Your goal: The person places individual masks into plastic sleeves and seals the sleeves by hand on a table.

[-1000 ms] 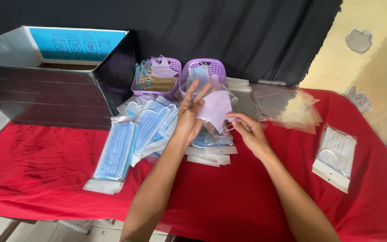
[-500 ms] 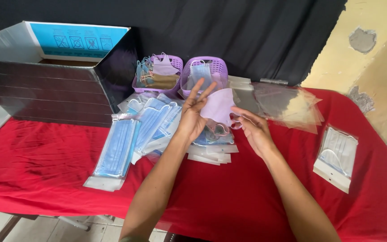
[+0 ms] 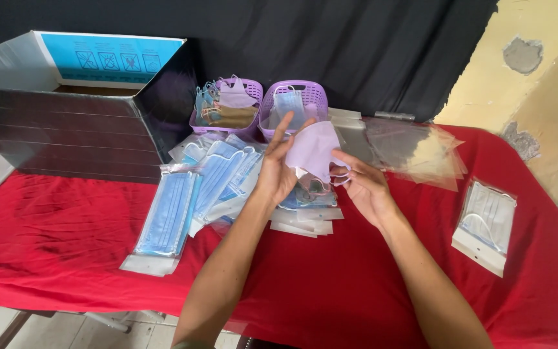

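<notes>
both hands, left hand [image 3: 278,169] and right hand [image 3: 361,184], hold a lilac face mask [image 3: 312,150].

1. My left hand [image 3: 278,169]: raised, palm facing right, fingers spread upward, forearm reaching in from bottom centre.
2. My right hand [image 3: 364,186]: palm up, fingers curled twd left hand, forearm angled from lower right.

red-clothed table [image 3: 66,258] | black curtain [image 3: 330,45] hung behind | patchy, peeling yellow wall [image 3: 537,84] on the right | soft daylight
</notes>
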